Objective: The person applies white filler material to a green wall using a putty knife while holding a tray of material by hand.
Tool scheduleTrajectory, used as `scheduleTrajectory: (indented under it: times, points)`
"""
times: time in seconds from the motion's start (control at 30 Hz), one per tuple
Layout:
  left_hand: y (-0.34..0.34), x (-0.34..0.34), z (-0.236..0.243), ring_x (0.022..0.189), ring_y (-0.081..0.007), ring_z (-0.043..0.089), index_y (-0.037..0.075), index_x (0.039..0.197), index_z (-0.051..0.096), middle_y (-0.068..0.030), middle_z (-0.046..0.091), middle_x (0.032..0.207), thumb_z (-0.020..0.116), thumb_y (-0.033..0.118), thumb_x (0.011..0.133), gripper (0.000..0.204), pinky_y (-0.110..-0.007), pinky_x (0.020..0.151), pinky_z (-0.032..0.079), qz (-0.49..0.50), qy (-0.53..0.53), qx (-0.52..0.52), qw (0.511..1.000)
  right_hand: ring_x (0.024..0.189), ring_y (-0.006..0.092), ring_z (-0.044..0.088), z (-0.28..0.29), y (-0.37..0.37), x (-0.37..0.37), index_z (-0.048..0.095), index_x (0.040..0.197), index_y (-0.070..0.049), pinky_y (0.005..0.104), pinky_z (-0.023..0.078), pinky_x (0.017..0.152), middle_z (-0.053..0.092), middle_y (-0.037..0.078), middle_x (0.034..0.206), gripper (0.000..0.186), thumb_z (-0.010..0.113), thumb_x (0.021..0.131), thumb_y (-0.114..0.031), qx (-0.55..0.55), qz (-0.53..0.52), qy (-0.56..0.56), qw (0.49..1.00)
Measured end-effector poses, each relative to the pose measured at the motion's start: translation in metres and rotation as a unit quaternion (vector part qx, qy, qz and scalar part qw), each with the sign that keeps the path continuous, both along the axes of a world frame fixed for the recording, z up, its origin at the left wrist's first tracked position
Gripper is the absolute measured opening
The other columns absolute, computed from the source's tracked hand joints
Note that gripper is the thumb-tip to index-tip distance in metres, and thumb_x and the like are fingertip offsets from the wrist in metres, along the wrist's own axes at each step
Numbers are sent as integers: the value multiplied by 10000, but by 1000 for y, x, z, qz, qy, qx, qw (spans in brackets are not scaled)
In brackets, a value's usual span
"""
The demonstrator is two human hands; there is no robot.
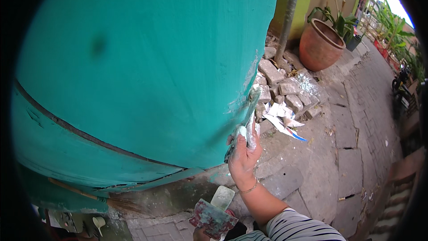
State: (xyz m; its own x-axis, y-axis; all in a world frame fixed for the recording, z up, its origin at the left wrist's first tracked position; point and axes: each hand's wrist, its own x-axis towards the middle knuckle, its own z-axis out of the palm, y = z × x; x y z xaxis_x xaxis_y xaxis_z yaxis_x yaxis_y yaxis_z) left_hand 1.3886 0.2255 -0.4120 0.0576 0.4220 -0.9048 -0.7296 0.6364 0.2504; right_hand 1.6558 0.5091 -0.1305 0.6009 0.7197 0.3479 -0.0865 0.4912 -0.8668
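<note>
My right hand [243,156] is wrapped round a putty knife [253,102] coated with white filler. Its blade lies along the right-hand edge of a turquoise wall [156,62], where whitish smears show on the paint. White filler also covers my fingers. Low in the picture, my left hand [201,234] grips a flat board [213,218] stained with dark red and green, held away from the wall. Only part of that hand shows, under the board's near edge. Just beyond the board is a pale rectangular container or lid [222,197]; which one I cannot tell.
Loose paving bricks [290,87] and torn white paper [283,118] lie by the wall's corner. A thin pole [289,22] and a big clay pot [318,47] stand behind them. At lower left are a broom [122,204] and a white scoop-like thing [99,224]. A motorbike [402,85] stands far right.
</note>
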Motion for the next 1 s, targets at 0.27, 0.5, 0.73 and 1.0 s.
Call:
scheduleTrajectory:
  times: [0.27,0.5,0.73,1.0]
  points:
    - [34,30,72,1215,-301,515,-38,1290,475,-157,552,1294,417,48,955,350,-454,1075,377,-264,237,-60,933,910,188,541,-6,7,7,450,1376,55,309,452,801,556,125,1103,428,502,963,-43,-21,-98,-192,976]
    - [15,12,23,1299,-365,426,-1,1397,360,-180,452,1399,366,54,966,434,-524,1116,317,-35,-41,-58,997,1020,252,543,8,1,10,472,1358,55,334,420,903,569,174,1160,429,531,938,-7,-21,-124,-268,955]
    - [18,26,25,1254,-387,472,-14,1362,396,-197,496,1349,380,38,947,419,-545,1090,353,-77,-35,57,995,950,199,550,9,-29,39,472,1387,2,306,452,854,543,122,1133,444,539,950,-35,-115,90,-68,987]
    - [7,19,19,1191,-379,528,-12,1300,466,-194,561,1265,391,22,935,375,-533,1065,386,-35,-11,24,999,698,49,495,14,-51,73,525,1352,-20,203,431,550,511,10,973,399,562,967,-115,-77,158,74,982]
